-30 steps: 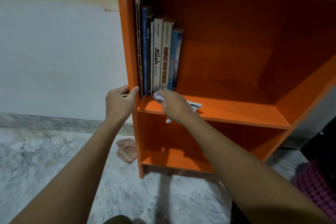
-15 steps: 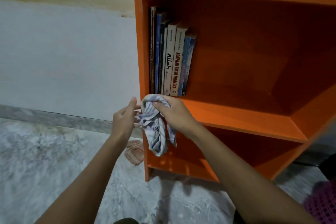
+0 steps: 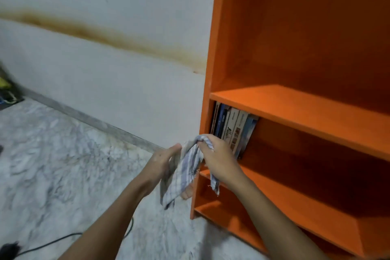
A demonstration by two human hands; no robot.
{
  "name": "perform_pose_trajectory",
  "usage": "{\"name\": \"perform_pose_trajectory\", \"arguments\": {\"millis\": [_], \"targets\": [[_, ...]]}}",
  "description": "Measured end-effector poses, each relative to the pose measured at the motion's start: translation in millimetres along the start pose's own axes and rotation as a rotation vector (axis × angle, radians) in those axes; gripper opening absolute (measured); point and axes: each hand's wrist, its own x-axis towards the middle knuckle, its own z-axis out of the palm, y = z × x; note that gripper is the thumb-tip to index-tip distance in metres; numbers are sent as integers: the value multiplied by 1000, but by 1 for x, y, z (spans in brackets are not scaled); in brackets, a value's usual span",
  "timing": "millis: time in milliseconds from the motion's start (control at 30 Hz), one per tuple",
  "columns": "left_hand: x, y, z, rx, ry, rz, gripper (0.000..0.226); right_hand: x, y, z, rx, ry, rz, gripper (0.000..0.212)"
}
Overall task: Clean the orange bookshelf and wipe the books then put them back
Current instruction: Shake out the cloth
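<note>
Head view: both hands on a checked cloth in front of the orange bookshelf.

Lower left of the frame, a black cable (image 3: 52,243) lies on the marbled floor (image 3: 63,164). At centre, the left hand (image 3: 162,162) is flat-fingered against the side of the cloth (image 3: 185,173); whether it grips cannot be told. The right hand (image 3: 219,160) is fisted around the cloth's upper end, and the rest hangs down between the two hands. Behind the right hand, the books (image 3: 234,129) stand upright at the left end of a middle compartment of the bookshelf (image 3: 295,99). The compartment above holds nothing visible. Upper left, a white wall (image 3: 105,69) carries a brown stain band (image 3: 105,34).
</note>
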Motion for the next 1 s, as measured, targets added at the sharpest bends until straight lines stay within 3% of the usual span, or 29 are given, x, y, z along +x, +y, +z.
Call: {"name": "perform_pose_trajectory", "arguments": {"millis": [67, 267, 400, 533, 667, 733, 867, 1000], "targets": [[-21, 46, -23, 64, -12, 2, 67, -2, -52, -13, -11, 1, 8, 20], [-78, 182, -79, 332, 31, 53, 22, -16, -217, -56, 5, -87, -17, 15], [-115, 251, -116, 433, 175, 97, 18, -27, -313, -88, -258, -201, -74, 28], [-138, 304, -139, 419, 202, 187, 25, -25, -369, -104, -630, -268, -124, 32], [-152, 338, -154, 356, 243, 183, 26, -10, -406, -108, -744, -157, -289, 35], [-157, 353, -156, 321, 293, 189, 24, -6, -427, -109, -691, -81, -383, 30], [-157, 381, -158, 196, 357, 258, 29, 8, -467, -107, -465, -92, -486, 22], [-143, 407, -172, 167, 397, 328, 35, 32, -486, -109, -443, -217, -369, 39]]}}
